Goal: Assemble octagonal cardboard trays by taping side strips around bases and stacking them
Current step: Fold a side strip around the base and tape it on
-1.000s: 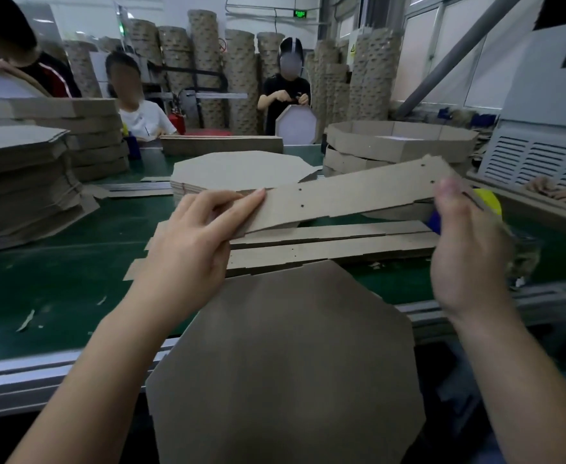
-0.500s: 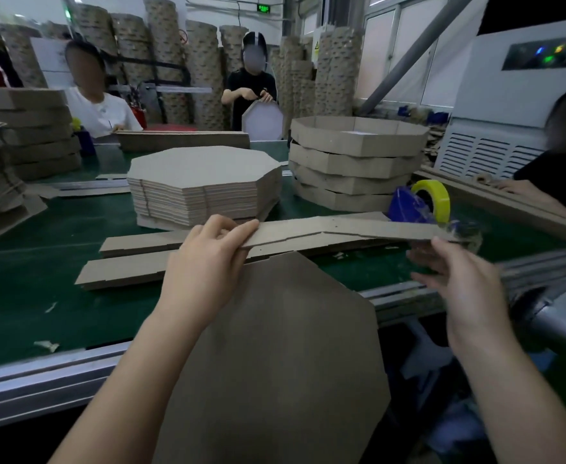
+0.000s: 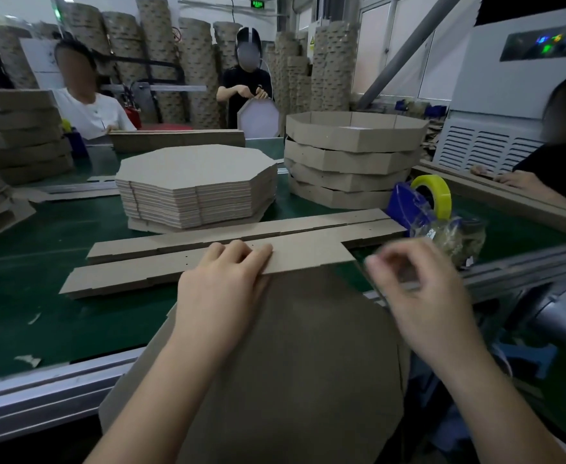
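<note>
Strip [image 3: 308,257]: thin cardboard, judged light, stiff along its length, likely to buckle at the notches. It lies at centre frame, along the far edge of the base [image 3: 291,363].

Left grip [image 3: 223,289]: fingers flat on the strip, thumb hidden.

Right grip [image 3: 418,289]: curled and blurred; cannot tell whether it holds anything.

Best hold: near the base edge.

The base overhangs the worktop [image 3: 57,316] rim. The dispenser [image 3: 418,205] crowds the right; open room at left.

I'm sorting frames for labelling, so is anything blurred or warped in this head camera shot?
Head view: the right hand is smeared by motion, its outline indistinct; the left hand and the side strip under it are sharp; the tall cardboard stacks behind lean, a wide-angle effect.
</note>
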